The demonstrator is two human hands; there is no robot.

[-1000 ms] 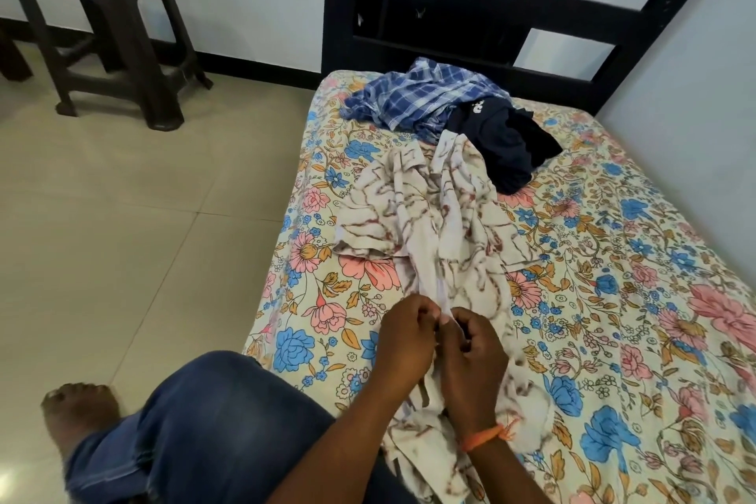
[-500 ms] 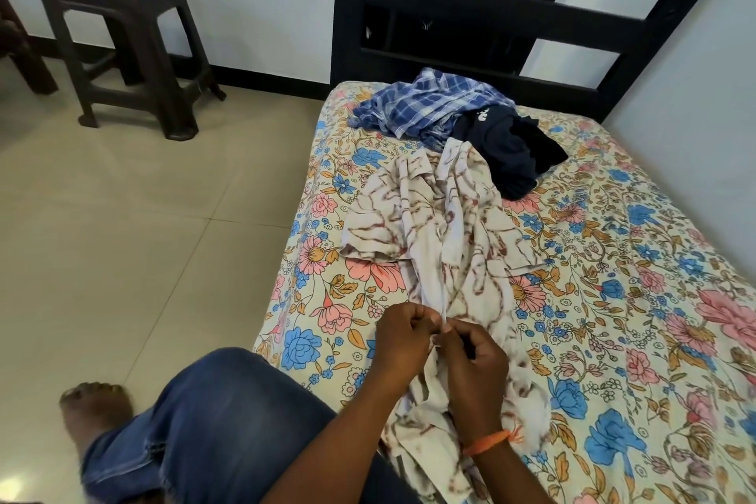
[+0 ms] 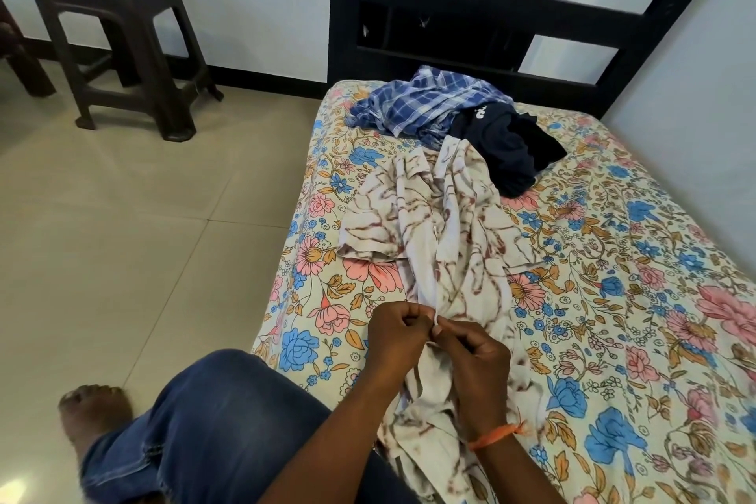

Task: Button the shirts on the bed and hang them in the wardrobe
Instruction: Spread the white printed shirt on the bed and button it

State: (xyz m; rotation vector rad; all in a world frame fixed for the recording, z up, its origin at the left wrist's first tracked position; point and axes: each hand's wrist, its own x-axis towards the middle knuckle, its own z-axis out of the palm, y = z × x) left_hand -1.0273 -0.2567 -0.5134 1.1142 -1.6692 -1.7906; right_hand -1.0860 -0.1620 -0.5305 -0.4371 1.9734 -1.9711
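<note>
Shirts: three on the bed (image 3: 613, 340), on a floral sheet. Item one, a cream shirt with brown marbling (image 3: 442, 233), lies lengthwise down the middle of the mattress, collar end toward the headboard (image 3: 491, 12), hem end trailing over the near edge onto the person's lap. Item two, a blue checked shirt (image 3: 425, 106), crumpled near the headboard. Item three, a dark navy garment (image 3: 507, 151), bunched just beside the checked one and touching the cream shirt's upper end. Left hand (image 3: 399, 329) and right hand (image 3: 476, 354): both pinched closed on the cream shirt's front edge, fingertips meeting at one spot partway down the opening; the button and hole themselves are too small to make out. Condition: buttoning in progress on the first shirt; the other two untouched; no hanger or wardrobe in view. Risks, as judged: the fabric is heavily rumpled, so a button could go into the wrong hole and leave the front skewed; the loose lower part hanging off the mattress may drag the edge out of the pinch; pulling the cream shirt nearer could tug the navy garment along with it. Also present: a dark plastic stool (image 3: 114, 41) on the tiled floor, well apart from the bed.
</note>
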